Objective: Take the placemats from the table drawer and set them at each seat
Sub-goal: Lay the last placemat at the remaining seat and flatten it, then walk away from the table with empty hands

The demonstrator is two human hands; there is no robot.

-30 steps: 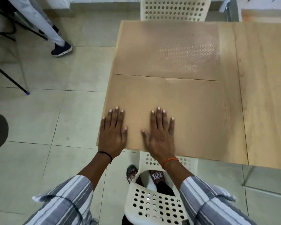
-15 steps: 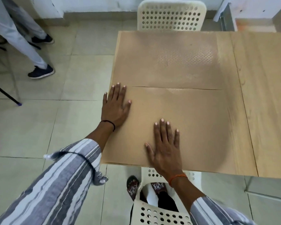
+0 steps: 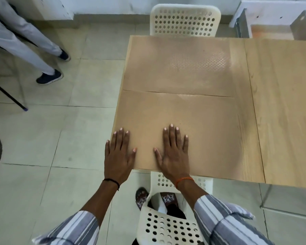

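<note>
Two tan textured placemats lie on the wooden table [image 3: 281, 106]. The near placemat [image 3: 198, 128] covers the side by my seat; the far placemat [image 3: 177, 66] lies before the opposite chair, and their edges meet mid-table. My left hand [image 3: 117, 153] rests flat at the near placemat's left front corner, fingers spread, palm partly over the table edge. My right hand [image 3: 173, 152] lies flat on the same mat near its front edge. Neither hand holds anything.
A white perforated chair [image 3: 184, 20] stands at the far side, another [image 3: 168, 228] right below me with my feet under it. A person's legs [image 3: 25, 46] and a black tripod leg [image 3: 9, 96] are at the left. An open wooden drawer unit [image 3: 272, 30] sits at the far right.
My left hand slid from the mat's left edge further up back to the front corner. My right hand stayed flat near the front edge.
</note>
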